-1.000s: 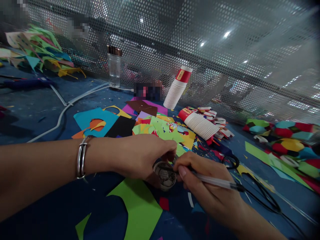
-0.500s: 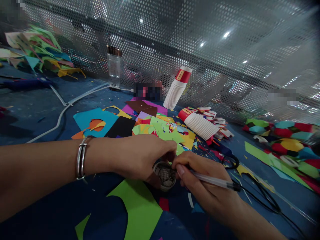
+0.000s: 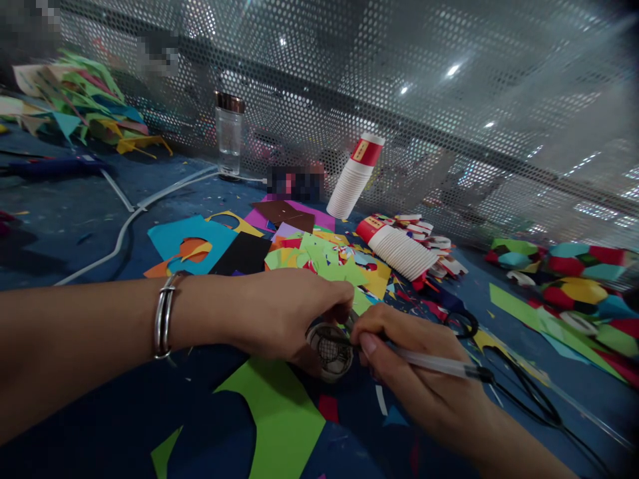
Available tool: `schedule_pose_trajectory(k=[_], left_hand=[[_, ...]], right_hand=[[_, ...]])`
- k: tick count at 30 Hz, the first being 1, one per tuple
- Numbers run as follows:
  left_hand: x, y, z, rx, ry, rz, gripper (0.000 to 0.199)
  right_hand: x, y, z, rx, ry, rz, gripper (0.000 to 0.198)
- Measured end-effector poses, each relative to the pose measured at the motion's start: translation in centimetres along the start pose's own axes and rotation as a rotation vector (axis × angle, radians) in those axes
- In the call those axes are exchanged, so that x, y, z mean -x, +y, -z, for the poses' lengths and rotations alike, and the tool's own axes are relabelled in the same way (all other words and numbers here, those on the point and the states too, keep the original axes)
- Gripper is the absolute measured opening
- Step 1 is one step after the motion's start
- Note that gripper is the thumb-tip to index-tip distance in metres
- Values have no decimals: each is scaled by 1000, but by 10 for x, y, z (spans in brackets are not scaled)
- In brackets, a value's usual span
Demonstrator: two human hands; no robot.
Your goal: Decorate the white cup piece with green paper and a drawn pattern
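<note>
My left hand (image 3: 284, 309), with a silver bangle on its wrist, is closed around the left and far side of a small round pale piece (image 3: 329, 352). Dark drawn lines, among them a grid pattern, cover its face. My right hand (image 3: 409, 362) pinches a pen (image 3: 439, 364) with a clear barrel and a dark end. The pen's tip reaches over the upper right of the round piece; whether it touches is hard to see. Below the hands lies a green paper offcut (image 3: 279, 419) with a curved cut edge.
Coloured paper scraps (image 3: 324, 256) lie beyond my hands. Stacked paper cups (image 3: 357, 176) lean against the perforated metal panel (image 3: 309, 86), near a lying stack (image 3: 399, 249). A clear bottle (image 3: 229, 136) stands left. A black cord (image 3: 524, 382) and colourful paper balls (image 3: 579, 289) are at right.
My right hand and the pen have shifted slightly to the right. My left hand stays around the round piece in nearly the same place.
</note>
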State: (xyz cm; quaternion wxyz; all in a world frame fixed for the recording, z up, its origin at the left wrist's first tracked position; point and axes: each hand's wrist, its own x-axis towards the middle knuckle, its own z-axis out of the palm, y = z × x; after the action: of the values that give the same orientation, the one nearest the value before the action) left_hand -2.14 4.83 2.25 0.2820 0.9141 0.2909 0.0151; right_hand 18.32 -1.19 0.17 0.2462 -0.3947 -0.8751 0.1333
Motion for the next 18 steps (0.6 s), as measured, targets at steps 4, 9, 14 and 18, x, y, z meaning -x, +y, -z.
schedule_pose_trajectory(k=[4, 9, 14, 18], left_hand=[[1, 1, 1, 18, -9, -5, 44], [0, -1, 0, 17, -8, -15, 45], [0, -2, 0, 13, 1, -29, 44], [2, 1, 1, 7, -12, 4, 45]], right_hand=[[0, 1, -1, -9, -8, -4, 22], [-1, 0, 1, -6, -4, -9, 22], [-2, 0, 1, 6, -3, 2, 22], [1, 1, 1, 10, -8, 7, 23]])
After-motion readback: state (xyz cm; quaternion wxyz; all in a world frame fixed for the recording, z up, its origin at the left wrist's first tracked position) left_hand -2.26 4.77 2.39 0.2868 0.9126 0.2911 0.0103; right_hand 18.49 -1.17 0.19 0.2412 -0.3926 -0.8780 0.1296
